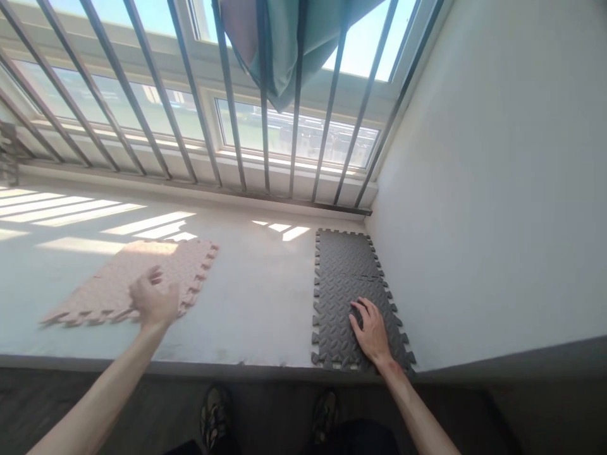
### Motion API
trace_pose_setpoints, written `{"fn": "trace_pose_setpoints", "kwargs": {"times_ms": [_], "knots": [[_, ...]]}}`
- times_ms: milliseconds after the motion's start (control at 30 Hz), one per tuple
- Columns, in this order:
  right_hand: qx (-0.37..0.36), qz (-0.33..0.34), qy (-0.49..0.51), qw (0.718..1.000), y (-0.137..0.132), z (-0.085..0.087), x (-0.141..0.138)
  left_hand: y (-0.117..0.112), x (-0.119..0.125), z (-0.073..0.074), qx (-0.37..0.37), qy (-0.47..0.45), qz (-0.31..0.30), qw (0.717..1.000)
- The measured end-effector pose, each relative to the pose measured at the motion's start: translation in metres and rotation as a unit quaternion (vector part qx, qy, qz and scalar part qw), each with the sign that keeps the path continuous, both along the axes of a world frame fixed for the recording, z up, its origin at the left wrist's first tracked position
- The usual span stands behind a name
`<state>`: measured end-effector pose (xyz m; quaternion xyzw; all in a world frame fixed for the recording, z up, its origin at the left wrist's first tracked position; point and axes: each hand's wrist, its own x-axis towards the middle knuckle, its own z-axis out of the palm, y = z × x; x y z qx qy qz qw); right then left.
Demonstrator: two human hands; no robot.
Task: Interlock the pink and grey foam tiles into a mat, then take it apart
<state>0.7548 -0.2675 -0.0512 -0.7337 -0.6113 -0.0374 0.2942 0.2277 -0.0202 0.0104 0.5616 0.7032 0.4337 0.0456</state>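
Observation:
A pink foam mat tile [114, 278] with toothed interlocking edges lies on the white ledge to the left. Over its near right part is my left hand [154, 297], slightly blurred, its fingers loosely curved and apart; whether it touches the tile I cannot tell. On the right, two dark grey foam mat tiles [332, 309] are joined one behind the other, a thin seam between them. My right hand [372, 332] rests on the nearer grey tile, fingers bent and spread, gripping nothing.
A white ledge [265, 284] carries the tiles, with sunlight stripes at its back left. Metal bars [232, 126] stand before windows, and green fabric [284, 50] hangs behind them. A white wall [488, 189] borders the right side. Shoes [215, 414] show on the dark floor below.

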Motion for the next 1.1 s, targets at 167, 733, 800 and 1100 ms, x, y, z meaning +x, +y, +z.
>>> {"fn": "trace_pose_setpoints", "kwargs": {"times_ms": [167,733,800,1100], "knots": [[-0.027,-0.016,-0.067,0.997,0.004,-0.007,-0.003,-0.05,0.157,-0.014,-0.201,-0.092,-0.365,0.904],[-0.149,-0.117,-0.017,0.982,0.123,0.052,0.086,-0.106,0.382,-0.036,-0.064,0.213,-0.529,0.819],[-0.188,-0.156,0.006,0.97,0.155,0.061,0.105,-0.112,0.392,-0.045,-0.051,0.209,-0.509,0.834],[-0.244,-0.317,0.05,0.915,0.229,0.045,0.128,-0.072,0.397,-0.06,-0.066,0.21,-0.343,0.913]]}}
